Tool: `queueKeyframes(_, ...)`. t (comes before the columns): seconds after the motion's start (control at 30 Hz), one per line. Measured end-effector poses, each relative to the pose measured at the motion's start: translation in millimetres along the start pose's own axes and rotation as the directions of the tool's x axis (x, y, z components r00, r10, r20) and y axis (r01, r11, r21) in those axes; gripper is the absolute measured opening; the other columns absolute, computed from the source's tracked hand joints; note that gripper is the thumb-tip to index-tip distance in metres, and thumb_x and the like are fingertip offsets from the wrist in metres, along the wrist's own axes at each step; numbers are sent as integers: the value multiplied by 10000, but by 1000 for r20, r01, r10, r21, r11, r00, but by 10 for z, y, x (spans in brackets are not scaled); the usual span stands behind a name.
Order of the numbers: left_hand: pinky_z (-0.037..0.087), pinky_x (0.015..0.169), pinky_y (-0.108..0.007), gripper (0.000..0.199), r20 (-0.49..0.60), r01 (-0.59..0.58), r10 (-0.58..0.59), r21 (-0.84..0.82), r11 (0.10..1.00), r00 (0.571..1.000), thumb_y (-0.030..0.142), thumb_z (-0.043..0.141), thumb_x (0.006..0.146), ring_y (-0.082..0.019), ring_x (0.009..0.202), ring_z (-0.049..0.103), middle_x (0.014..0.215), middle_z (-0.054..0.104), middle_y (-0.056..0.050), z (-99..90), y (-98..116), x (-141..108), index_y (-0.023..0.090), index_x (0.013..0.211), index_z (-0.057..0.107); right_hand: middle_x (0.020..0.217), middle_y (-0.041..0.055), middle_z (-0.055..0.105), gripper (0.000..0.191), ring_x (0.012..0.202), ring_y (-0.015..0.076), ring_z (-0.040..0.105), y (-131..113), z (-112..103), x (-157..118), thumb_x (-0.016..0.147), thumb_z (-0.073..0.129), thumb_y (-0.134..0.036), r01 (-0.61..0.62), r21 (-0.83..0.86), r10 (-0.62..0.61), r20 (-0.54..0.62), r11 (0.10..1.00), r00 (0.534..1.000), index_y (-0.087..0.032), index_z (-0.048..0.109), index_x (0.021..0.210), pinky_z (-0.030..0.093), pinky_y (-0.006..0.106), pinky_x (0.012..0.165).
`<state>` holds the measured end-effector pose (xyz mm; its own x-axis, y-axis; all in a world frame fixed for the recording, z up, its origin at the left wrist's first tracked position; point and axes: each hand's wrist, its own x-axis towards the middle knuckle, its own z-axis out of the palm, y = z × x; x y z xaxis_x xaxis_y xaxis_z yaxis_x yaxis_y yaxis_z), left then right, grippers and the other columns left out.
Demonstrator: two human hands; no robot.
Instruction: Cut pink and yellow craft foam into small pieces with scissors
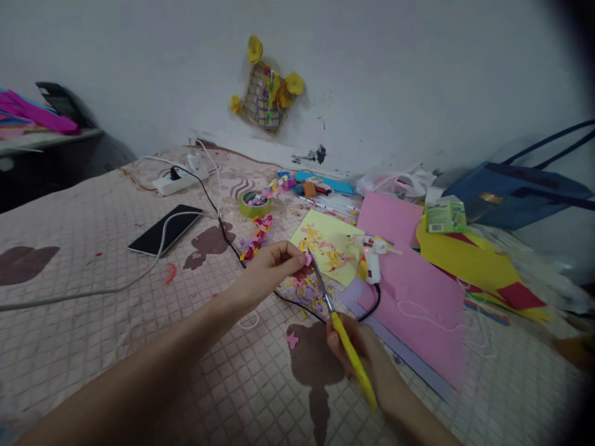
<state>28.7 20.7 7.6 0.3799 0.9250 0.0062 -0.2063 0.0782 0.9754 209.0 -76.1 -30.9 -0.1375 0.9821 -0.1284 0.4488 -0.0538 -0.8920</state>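
Between the thumb and fingers of my left hand (279, 263) is a small pink paper piece (308, 258). My right hand (360, 347) grips a pair of scissors with yellow handles (354, 356), and the metal blades reach up to that pink piece. Whether the blades are parted is too small to tell. Below the hands a pink paper cutout (292, 340) lies on the cloth. Yellow and purple paper scraps (309, 292) are heaped just under the blades. More scraps lie on a pale yellow sheet (341, 226) beyond.
A white glue gun (372, 260) with a lit red light rests at the right beside pink sheets (427, 303). Its black cord loops behind the scissors. Green tape (254, 207), a phone (166, 230), a power strip (181, 181) and a blue bag (515, 192) surround the work area.
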Motion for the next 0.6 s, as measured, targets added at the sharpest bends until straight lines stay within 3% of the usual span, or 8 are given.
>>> queueKeyframes(0.13,474,684,-241,180,5,21,-21,-21,1000,1000,300,673,768,-101,674,597,748,653,-25,11,-19,-11,138,745,598,523,-65,364,488,401,69,291,-3,-9,-8,804,409,-672,-64,99,57,71,993,996,-194,451,714,248,205,363)
queueKeyframes(0.27,432,606,-199,202,54,33,-31,-28,999,998,330,666,777,-76,621,556,705,625,1,21,-61,-20,145,752,588,509,-61,390,522,407,77,345,38,-18,-31,849,324,-676,31,82,-38,94,996,995,-189,464,723,287,209,395)
queueKeyframes(0.43,421,596,-192,215,49,72,-69,-70,995,996,338,676,772,-71,620,554,715,632,-6,20,-80,-15,139,763,594,534,-50,420,488,452,99,380,90,9,-28,876,331,-636,85,57,-89,61,995,994,-191,512,795,323,225,424)
queueKeyframes(0.6,448,642,-219,211,-3,72,-72,-117,991,997,323,714,733,-84,639,574,727,643,-8,26,-80,-8,142,765,611,603,-11,484,419,546,133,465,61,16,-19,873,399,-580,94,24,-94,-5,995,996,-202,523,740,392,246,480)
